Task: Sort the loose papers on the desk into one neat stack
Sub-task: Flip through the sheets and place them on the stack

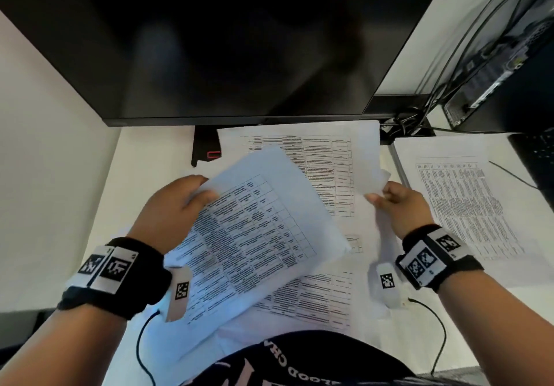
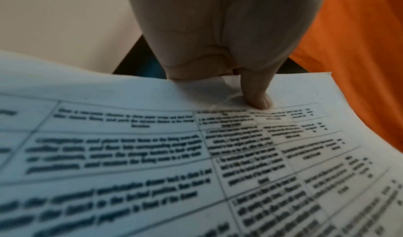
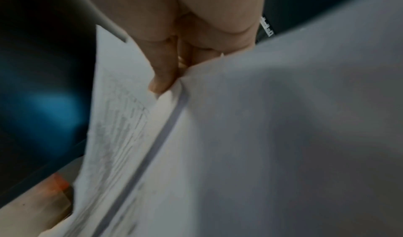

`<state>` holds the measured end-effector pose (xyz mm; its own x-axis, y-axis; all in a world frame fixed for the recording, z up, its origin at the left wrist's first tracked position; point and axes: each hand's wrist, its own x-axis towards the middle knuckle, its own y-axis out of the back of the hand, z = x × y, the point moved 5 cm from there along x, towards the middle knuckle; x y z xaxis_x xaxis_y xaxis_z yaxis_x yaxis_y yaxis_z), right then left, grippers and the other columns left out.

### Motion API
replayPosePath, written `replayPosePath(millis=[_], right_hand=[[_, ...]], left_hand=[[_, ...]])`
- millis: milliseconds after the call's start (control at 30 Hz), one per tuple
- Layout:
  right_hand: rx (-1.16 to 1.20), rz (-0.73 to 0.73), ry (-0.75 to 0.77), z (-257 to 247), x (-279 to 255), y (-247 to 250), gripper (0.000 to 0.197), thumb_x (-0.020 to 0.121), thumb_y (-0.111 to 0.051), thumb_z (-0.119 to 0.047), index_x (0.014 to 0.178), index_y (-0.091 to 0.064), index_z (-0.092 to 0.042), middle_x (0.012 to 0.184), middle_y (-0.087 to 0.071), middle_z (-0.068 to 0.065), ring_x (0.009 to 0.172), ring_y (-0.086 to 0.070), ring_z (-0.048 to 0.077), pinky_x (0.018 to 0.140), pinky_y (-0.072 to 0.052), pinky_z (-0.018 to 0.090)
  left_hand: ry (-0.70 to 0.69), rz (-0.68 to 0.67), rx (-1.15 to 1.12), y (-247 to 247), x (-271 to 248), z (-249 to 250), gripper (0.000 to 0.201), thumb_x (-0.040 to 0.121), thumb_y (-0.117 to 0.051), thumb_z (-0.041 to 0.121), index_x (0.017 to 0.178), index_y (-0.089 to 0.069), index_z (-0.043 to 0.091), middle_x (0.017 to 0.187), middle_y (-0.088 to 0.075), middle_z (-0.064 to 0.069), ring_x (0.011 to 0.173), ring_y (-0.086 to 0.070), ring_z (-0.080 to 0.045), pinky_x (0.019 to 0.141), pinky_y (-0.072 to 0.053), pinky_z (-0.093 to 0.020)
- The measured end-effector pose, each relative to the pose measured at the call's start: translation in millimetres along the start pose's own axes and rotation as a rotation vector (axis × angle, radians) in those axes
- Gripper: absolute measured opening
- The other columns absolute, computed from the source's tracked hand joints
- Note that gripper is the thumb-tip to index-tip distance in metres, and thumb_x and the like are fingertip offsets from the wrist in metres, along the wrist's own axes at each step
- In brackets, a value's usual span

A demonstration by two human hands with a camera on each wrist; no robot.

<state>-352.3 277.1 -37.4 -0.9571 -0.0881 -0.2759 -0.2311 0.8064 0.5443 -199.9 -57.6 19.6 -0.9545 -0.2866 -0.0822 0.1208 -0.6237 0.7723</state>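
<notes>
left hand [image 1: 177, 202]: thumb and fingers pinch the far corner of a printed sheet [image 1: 254, 235], held tilted above the desk [image 1: 144, 157]. right hand [image 1: 401, 205]: fingers curled on the lifted edge of a second sheet [image 1: 378, 180]. more papers [image 1: 326, 169] lie flat beneath; another page [image 1: 461, 193] to the right. monitor [image 1: 224, 41] behind.

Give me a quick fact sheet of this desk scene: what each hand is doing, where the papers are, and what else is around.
left hand: grips a tilted printed sheet, thumb on top
right hand: pinches the edge of another sheet
papers under the hands: overlapping, not squared
sheet at right: lying apart on the desk
monitor: dark, behind the papers
computer case: far right, cables attached
stack: not yet formed
</notes>
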Motion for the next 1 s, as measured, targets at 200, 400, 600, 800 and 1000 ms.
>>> replayPosePath(millis=[200,400,600,800,1000], right_hand=[[-0.030,-0.140,0.086,-17,-3,4,0.006,0.082,-0.070,-0.018,0.076,-0.069,-0.020,0.077,-0.072,-0.005,0.079,-0.064,0.017,0.081,-0.048,0.029],[0.090,-0.230,0.122,-27,-9,-9,0.019,0.082,-0.067,-0.008,0.067,-0.060,-0.016,0.056,-0.056,-0.008,0.056,-0.046,0.011,0.062,-0.041,0.022],[-0.095,-0.358,0.050,5,-10,-16,0.029,0.080,-0.072,-0.013,0.099,-0.060,-0.032,0.086,-0.069,-0.003,0.074,-0.063,0.003,0.069,-0.046,0.017],[-0.300,-0.371,-0.059,42,-10,-27,0.037,0.083,-0.069,-0.022,0.119,-0.060,-0.018,0.108,-0.068,0.001,0.099,-0.063,0.023,0.088,-0.048,0.034],[-0.277,-0.274,-0.068,38,-6,-24,0.011,0.092,-0.057,-0.028,0.092,-0.064,-0.019,0.081,-0.065,0.001,0.078,-0.059,0.023,0.062,-0.041,0.023]], left_hand=[[-0.423,0.032,0.156,-2,29,45,0.036,0.091,-0.051,0.039,0.099,-0.072,0.011,0.144,-0.043,0.008,0.138,-0.019,0.005,0.110,-0.008,-0.008],[-0.330,-0.028,0.194,-24,36,64,0.030,0.093,-0.055,0.039,0.111,-0.071,0.021,0.118,-0.063,0.007,0.110,-0.053,-0.016,0.079,-0.030,-0.011],[-0.199,0.127,0.009,-11,37,43,0.018,0.088,-0.063,0.031,0.102,-0.074,0.028,0.101,-0.061,0.023,0.093,-0.045,0.014,0.080,-0.025,0.009],[-0.206,0.195,-0.108,22,29,42,0.048,0.087,-0.066,0.026,0.076,-0.057,0.072,0.086,-0.052,0.052,0.082,-0.049,0.026,0.072,-0.028,0.007],[-0.153,0.314,-0.282,48,22,36,0.037,0.087,-0.061,0.004,0.082,-0.066,0.041,0.076,-0.060,0.043,0.078,-0.054,0.021,0.071,-0.035,0.004]])
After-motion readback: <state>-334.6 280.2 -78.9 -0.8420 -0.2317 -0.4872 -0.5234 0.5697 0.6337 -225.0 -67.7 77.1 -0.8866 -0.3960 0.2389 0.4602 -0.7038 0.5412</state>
